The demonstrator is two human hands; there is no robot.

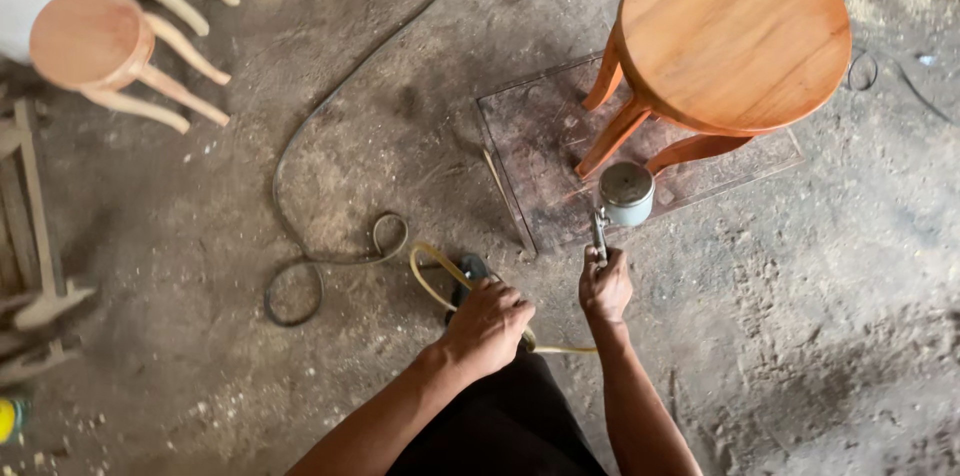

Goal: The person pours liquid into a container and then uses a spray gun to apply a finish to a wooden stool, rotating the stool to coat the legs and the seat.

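A round wooden stool [735, 31] with an orange-brown finish stands on a flat dark board [540, 151] on the dirt floor. My right hand [604, 284] grips the handle of a spray gun, whose metal cup [626, 193] sits close to the stool's legs. My left hand [487, 326] is closed around a yellowish hose [432, 271] that loops from the gun's side toward my knee. My dark trouser leg fills the bottom middle.
A dark hose [300, 266] snakes across the floor from the top and coils at the left of my hands. Unfinished pale stools [90, 41] lie on their sides at top left. Wooden frame pieces [30, 236] lie along the left edge.
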